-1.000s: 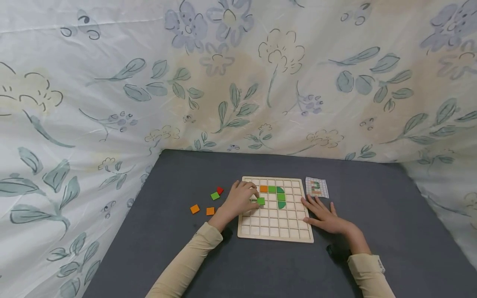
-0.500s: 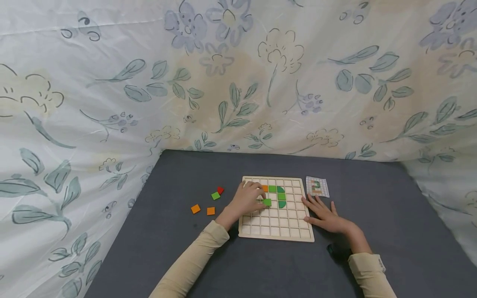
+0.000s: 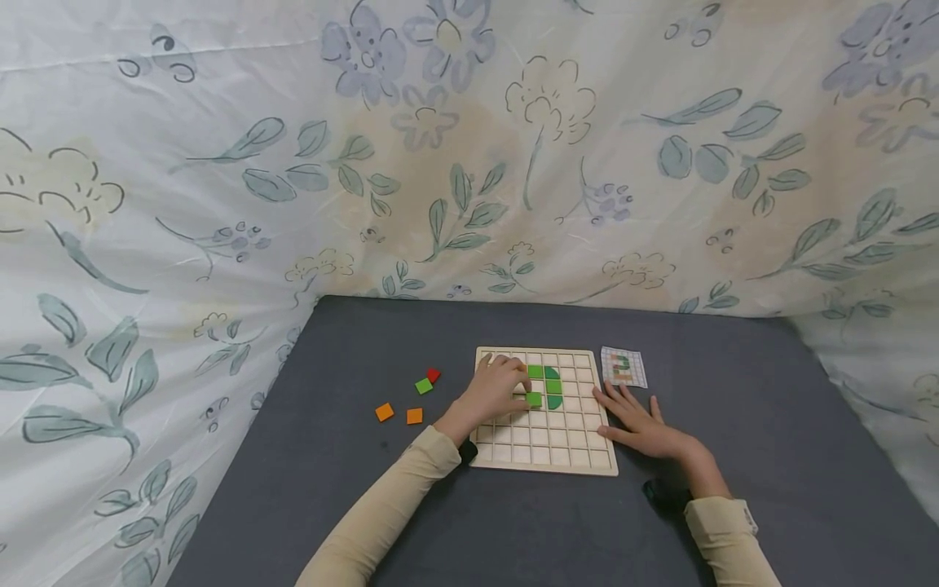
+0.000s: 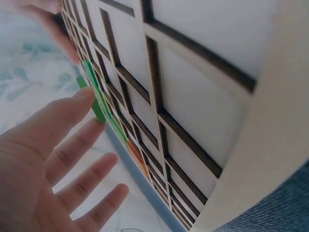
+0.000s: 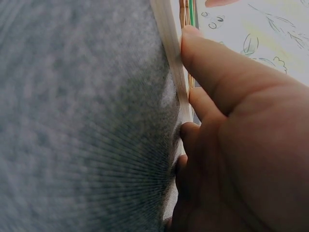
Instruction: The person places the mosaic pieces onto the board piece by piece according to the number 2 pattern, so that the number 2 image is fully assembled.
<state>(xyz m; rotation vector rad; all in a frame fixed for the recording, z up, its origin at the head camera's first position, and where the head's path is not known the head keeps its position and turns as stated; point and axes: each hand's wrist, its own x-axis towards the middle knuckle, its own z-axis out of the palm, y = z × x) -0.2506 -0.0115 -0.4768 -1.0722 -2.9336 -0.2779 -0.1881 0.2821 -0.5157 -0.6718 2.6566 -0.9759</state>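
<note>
My left hand (image 3: 496,390) pinches a green square tile (image 3: 534,400) between thumb and finger, close over the wooden grid board (image 3: 543,458). In the left wrist view the tile (image 4: 98,107) shows edge-on at the thumb tip, with the other fingers spread. Right beside it on the board lie a dark green rounded piece (image 3: 554,402), a green square (image 3: 553,386), another rounded piece (image 3: 552,372) and a green square (image 3: 535,372). An orange square (image 4: 137,155) sits farther along that row. My right hand (image 3: 645,428) rests with spread fingers at the board's right edge, fingertips touching it.
Left of the board lie loose tiles on the dark grey table (image 3: 543,530): a red one (image 3: 434,375), a green one (image 3: 424,386) and two orange ones, one nearer (image 3: 414,416). A small pattern card (image 3: 624,368) lies right of the board. Flowered cloth (image 3: 469,163) hangs behind.
My left hand has carried the green tile rightward across the board, up near the dark green rounded piece, now covering the orange square in the head view. My right hand has stayed in place.
</note>
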